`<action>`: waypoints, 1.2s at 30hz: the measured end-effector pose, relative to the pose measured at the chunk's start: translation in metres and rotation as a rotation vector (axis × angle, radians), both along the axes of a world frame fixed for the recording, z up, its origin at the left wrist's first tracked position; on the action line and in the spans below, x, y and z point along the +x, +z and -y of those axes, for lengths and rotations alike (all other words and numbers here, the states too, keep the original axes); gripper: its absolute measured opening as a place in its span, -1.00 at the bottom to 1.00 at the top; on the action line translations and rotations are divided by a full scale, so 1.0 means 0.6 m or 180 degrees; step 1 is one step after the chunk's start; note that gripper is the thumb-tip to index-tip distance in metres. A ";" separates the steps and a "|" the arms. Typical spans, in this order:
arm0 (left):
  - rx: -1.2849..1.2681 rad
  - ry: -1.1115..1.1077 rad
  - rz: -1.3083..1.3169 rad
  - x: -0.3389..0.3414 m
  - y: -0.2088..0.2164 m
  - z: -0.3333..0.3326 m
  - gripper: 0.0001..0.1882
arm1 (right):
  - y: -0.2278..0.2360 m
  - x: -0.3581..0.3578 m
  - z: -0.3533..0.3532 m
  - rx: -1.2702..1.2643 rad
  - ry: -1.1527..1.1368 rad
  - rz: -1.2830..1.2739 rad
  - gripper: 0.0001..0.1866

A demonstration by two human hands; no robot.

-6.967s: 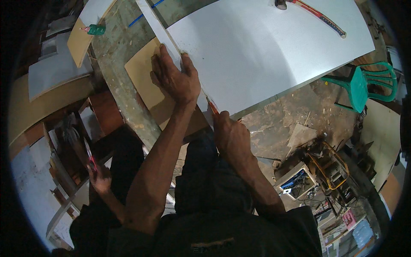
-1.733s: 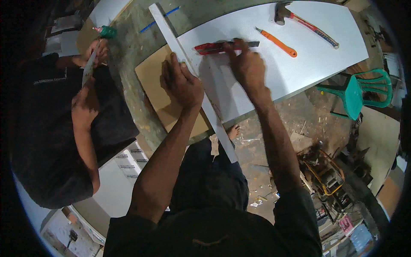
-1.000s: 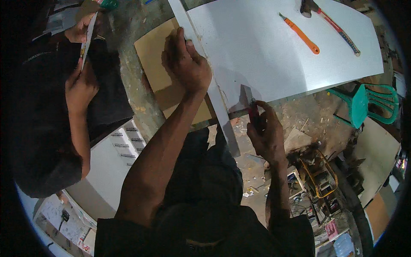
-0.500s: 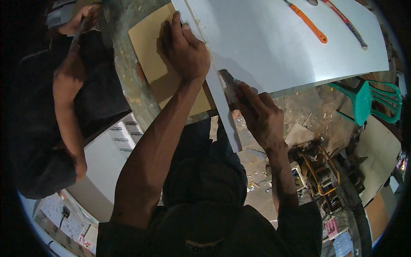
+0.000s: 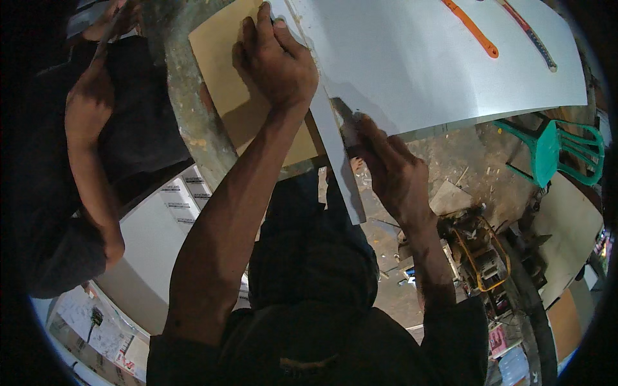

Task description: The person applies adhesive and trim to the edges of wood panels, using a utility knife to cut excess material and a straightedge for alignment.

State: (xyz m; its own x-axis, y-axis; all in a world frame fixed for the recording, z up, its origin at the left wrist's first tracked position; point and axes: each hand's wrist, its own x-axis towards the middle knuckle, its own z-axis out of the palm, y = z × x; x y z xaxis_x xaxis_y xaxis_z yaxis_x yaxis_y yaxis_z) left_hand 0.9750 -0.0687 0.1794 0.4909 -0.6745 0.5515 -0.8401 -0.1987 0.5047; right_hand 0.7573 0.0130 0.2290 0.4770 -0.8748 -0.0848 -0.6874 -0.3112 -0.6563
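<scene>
A long white strip lies along the left edge of a large white panel, its near end jutting past the table. My left hand holds the strip from above, thumb and fingers at its edge, resting partly over a tan board. In my right hand is a scraper with a flat, dull metal blade. Its blade lies against the seam between strip and panel; my fingers hide the handle.
On the panel lie an orange-handled tool and a red-and-dark slim tool. A co-worker's arm is at left, holding a long tool. Right are a green chair and a machine with a yellow frame on the littered floor.
My right hand and the scraper have shifted only slightly along the seam. My left hand keeps its place on the strip. The co-worker's arm has moved a little left.
</scene>
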 end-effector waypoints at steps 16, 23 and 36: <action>-0.0049 0.0021 0.0124 0.005 -0.005 0.003 -0.67 | 0.007 -0.020 -0.055 0.0263 -0.0010 0.0126 -0.36; 0.0016 -0.0047 0.0055 0.001 0.006 -0.002 -0.67 | 0.001 -0.032 -0.069 0.0330 0.0116 0.0131 -0.30; 0.0132 0.0066 -0.0029 0.004 0.001 0.000 -0.66 | 0.010 -0.036 -0.103 0.0707 -0.0136 0.0097 -0.31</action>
State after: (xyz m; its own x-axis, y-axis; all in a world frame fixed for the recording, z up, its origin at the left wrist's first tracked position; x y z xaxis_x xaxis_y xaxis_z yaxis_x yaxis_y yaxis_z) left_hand 0.9772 -0.0687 0.1801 0.5099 -0.6863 0.5187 -0.8309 -0.2369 0.5034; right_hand 0.7355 0.0750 0.2351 0.4453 -0.8557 -0.2637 -0.6756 -0.1279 -0.7261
